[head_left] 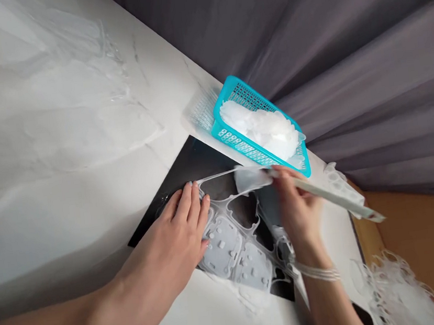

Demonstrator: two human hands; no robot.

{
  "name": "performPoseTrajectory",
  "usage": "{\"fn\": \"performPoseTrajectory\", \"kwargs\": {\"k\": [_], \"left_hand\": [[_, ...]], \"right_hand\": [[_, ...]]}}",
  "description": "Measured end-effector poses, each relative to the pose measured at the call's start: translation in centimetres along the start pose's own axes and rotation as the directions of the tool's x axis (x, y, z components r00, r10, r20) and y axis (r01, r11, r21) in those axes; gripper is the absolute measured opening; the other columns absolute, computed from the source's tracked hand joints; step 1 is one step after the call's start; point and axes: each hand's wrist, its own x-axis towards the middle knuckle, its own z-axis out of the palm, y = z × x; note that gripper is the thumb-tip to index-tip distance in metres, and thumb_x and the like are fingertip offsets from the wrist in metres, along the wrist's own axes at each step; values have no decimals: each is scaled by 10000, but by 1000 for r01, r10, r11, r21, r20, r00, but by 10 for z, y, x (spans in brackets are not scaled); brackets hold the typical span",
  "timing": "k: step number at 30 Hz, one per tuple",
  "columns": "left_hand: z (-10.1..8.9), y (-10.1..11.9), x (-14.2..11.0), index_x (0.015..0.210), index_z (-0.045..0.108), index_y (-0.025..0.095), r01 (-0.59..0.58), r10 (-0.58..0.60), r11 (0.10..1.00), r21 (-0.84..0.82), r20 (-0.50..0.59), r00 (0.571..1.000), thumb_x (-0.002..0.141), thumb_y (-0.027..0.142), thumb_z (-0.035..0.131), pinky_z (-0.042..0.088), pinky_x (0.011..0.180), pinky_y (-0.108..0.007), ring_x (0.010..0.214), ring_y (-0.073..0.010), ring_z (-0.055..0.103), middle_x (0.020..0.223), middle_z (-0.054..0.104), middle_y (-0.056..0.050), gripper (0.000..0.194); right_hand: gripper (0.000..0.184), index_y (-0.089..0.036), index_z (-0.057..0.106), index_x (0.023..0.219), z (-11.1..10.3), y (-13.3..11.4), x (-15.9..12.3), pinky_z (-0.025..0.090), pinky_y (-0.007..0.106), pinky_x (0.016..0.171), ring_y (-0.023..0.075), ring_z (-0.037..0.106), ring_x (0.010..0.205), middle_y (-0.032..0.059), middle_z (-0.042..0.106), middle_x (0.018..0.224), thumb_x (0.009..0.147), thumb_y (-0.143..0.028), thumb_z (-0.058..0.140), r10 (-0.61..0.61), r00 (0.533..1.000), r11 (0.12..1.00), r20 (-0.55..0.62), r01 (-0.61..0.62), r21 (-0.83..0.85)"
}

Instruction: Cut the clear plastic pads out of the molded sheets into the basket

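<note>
A translucent silicone sheet (233, 247) with raised pads lies on a black mat (189, 163) on the white marble table. My left hand (181, 230) lies flat on the sheet's left part, fingers stretched out and pressing it down. My right hand (297, 205) is closed in a pinch on a cut-out piece of the sheet (250, 178), lifting it so a thin strip stretches to the left. A long white stick-like tool (336, 198) also runs out of that hand to the right.
A turquoise plastic basket (238, 141) filled with white translucent pieces stands just behind the mat. A heap of trimmed silicone webbing (398, 288) lies at the lower right. Grey curtains hang behind the table edge. A brown surface shows at the right.
</note>
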Motion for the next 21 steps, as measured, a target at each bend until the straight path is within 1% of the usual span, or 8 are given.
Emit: {"fn": "performPoseTrajectory", "kwargs": {"k": [2, 4, 8, 10, 12, 15, 17, 21], "left_hand": [[-1, 0, -2, 1446, 477, 35, -5, 5, 1000, 18, 12, 1000, 852, 448, 666, 333, 1147, -504, 1427, -397, 358, 1471, 491, -240, 748], [-8, -2, -2, 1437, 487, 35, -23, 23, 1000, 18, 27, 999, 861, 423, 667, 324, 1151, -509, 1431, -401, 346, 1488, 473, -234, 718], [-35, -15, 8, 1259, 649, 56, -30, 27, 951, -307, -16, 1000, 967, 346, 509, 326, 1134, -532, 1368, -384, 441, 1361, 602, -209, 434], [-50, -25, 20, 1088, 721, 125, 40, -32, 772, -635, 24, 999, 1017, 362, 369, 408, 1069, -491, 1247, -324, 567, 1180, 708, -149, 431], [-61, -34, 32, 992, 728, 159, 156, -75, 525, -837, 137, 988, 1036, 405, 224, 521, 913, -397, 1026, -246, 682, 1001, 752, -100, 562], [-67, -42, 44, 983, 721, 143, 395, -31, 119, -911, 394, 919, 1012, 440, 203, 556, 725, -318, 835, -201, 714, 920, 761, -91, 597], [-65, -43, 45, 983, 726, 148, 512, 5, -73, -856, 513, 858, 936, 415, 432, 540, 722, -306, 862, -210, 711, 948, 763, -89, 400], [-61, -39, 40, 935, 727, 169, 548, 23, -78, -833, 548, 836, 805, 313, 625, 496, 713, -291, 850, -209, 693, 888, 758, -61, 220]], "right_hand": [[55, -205, 762, 846, -34, 11, 12, 573, 349, 822, 151, 691, 754, 12, 733, 844, 824, -243, 729, 170, 967, 969, -190, -128, 211], [60, -198, 766, 841, -54, 10, 13, 572, 369, 850, 162, 699, 761, 13, 730, 821, 803, -241, 750, 262, 947, 935, -184, -201, 293], [111, -258, 769, 929, -40, -26, -22, 571, 411, 891, 193, 716, 862, 22, 746, 938, 894, -296, 672, 196, 977, 957, -86, -171, 236], [173, -296, 764, 1008, -20, -52, -46, 573, 434, 896, 221, 715, 938, 41, 748, 1022, 942, -279, 605, 34, 999, 995, -30, -31, 95], [250, -336, 740, 1112, -3, -76, -66, 576, 480, 891, 261, 702, 1014, 62, 747, 1082, 957, -237, 571, -168, 967, 984, 193, 177, -30], [346, -399, 694, 1199, 7, -99, -82, 585, 496, 857, 291, 672, 1099, 58, 725, 1189, 925, -203, 615, -336, 745, 885, 576, 458, -76], [292, -393, 690, 1191, 5, -103, -83, 587, 484, 822, 298, 675, 1087, 60, 724, 1194, 935, -272, 616, -358, 685, 864, 635, 501, -53], [288, -273, 694, 990, 4, -96, -66, 558, 386, 720, 229, 700, 863, 65, 749, 950, 1025, -366, 424, -131, 929, 965, 346, 199, -169]]}}
